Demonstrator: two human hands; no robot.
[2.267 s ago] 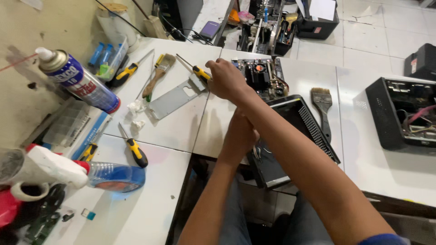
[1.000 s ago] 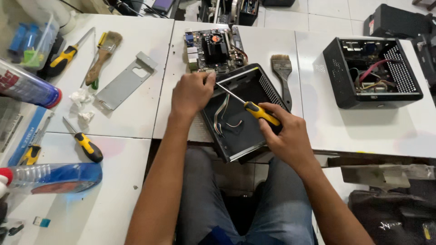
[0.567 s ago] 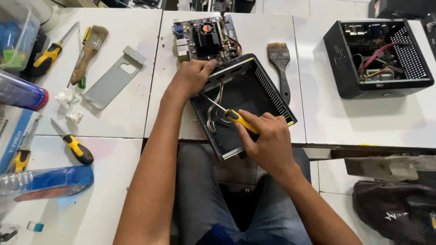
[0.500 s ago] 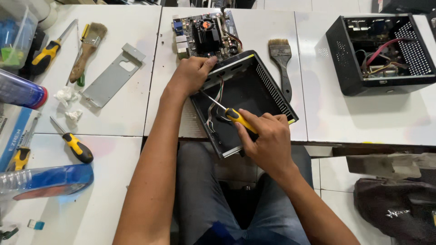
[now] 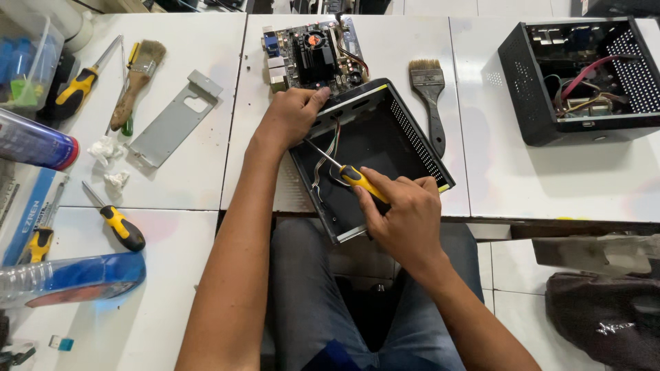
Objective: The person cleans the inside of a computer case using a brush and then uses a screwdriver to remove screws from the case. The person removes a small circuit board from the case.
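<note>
While the open black metal computer case (image 5: 385, 151) at frame centre is gripped at its top-left rim by the left hand (image 5: 289, 118), a yellow-handled screwdriver (image 5: 347, 175) is clamped in the right hand (image 5: 402, 214); a green circuit board (image 5: 313, 55) and black-handled paintbrush (image 5: 430, 96) are seen above.

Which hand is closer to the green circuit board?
Left. The left hand grips the black case rim right beside the circuit board; the right hand holds a screwdriver farther away.

spray can (image 5: 31, 143) cut off at left, screwdriver tip (image 5: 307, 142) hidden
</note>
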